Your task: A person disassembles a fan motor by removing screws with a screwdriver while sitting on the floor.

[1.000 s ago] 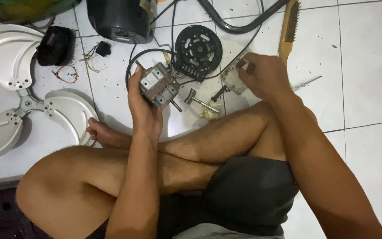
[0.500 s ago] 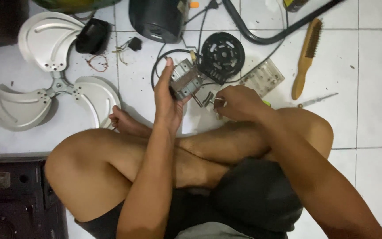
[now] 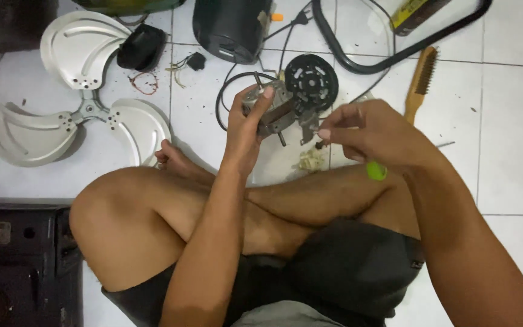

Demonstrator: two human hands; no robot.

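1. Our left hand [image 3: 246, 130] was raised above the crossed legs, forearm running straight up from the lap, fingers and thumb wrapped around a small fan motor [image 3: 273, 109] held clear of the floor.
2. The motor sat tilted in that grip, its short shaft pointing down and to the right, toward our other hand.
3. Our right hand [image 3: 373, 133] reached in from the right with the wrist bent, fingers pinched narrow around a screwdriver with a green handle end [image 3: 376, 171]; the green end stuck out below the palm, and we could not tell where the tip sat.
4. The two hands were near each other but apart, with a narrow gap between the motor's bracket and the right fingertips.
5. Just behind the motor lay a round black vented cover [image 3: 314, 80], and a black cable [image 3: 228, 91] looped on the tiles beside the left hand.
6. To the right, a wooden wire brush [image 3: 420, 82] lay near the right hand; beyond it the white tiles stretched bare.
7. To the left, a three-bladed metal fan blade [image 3: 86, 112] lay well apart from the hands, one blade just beside our foot.
8. A black housing [image 3: 231, 27] stood at the top edge, well behind the motor.
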